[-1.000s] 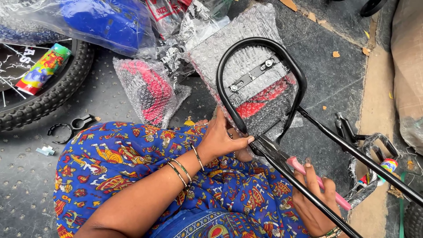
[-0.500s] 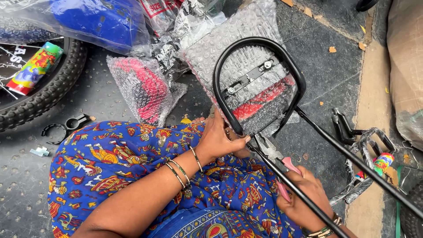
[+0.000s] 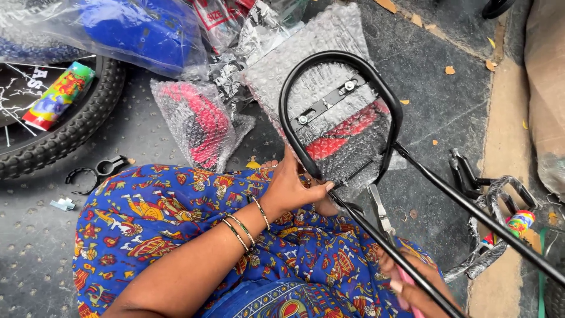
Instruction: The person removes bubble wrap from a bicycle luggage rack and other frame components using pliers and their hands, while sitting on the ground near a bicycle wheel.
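Gripping the black tubular frame [image 3: 344, 94] low on its left side, my left hand [image 3: 294, 188] is wrapped shut around the tube just where the loop narrows toward my lap, which looks like a way to keep the loop from swinging while the other end is worked. My right hand [image 3: 412, 282] sits at the bottom edge, partly hidden behind the frame's two long rods; it is closed on the pink handles of a pair of pliers [image 3: 385, 229], whose metal nose points up toward the loop's lower right side. Whether the nose touches anything I cannot tell.

Blue patterned cloth [image 3: 176, 235] covers my knees, and the frame rests across it, rods running off toward the lower right corner, so room on that side is tight.

Beyond the loop, a black crossbar with two bolts [image 3: 326, 103] spans it, lying over a bubble-wrapped red part [image 3: 347, 132] on the floor. Just left lies another bubble-wrapped red bundle [image 3: 197, 121]. A small black clamp [image 3: 97, 171] lies on open floor further left, near a tyre [image 3: 65, 129]. Farthest off, a blue part in clear plastic [image 3: 141, 29] crowds the top edge.
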